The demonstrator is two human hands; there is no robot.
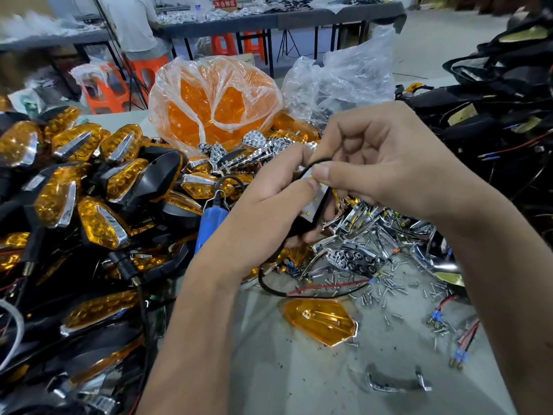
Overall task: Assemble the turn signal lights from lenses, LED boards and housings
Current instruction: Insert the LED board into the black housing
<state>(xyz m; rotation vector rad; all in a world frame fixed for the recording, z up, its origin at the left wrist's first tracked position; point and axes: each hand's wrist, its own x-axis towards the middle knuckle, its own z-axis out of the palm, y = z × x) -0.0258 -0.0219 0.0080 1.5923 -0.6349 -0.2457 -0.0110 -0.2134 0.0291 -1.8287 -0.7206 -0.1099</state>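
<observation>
A loose amber plastic lens [321,320] is seen lying on the grey table [299,378]. Above it, a white LED board [317,196] with black cable is pinched between the left hand [270,199] and right hand [380,163]; its housing is largely hidden. Far behind, a red sign [225,3] bears blurred, unreadable characters.

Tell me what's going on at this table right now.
A person is assembling turn signals. Both hands, left hand and right hand, hold a white LED strip board against a black plastic housing, its black wire trailing down. A loose amber plastic lens lies on the grey table, unfitted. Finished amber lights are piled to the left.
</observation>
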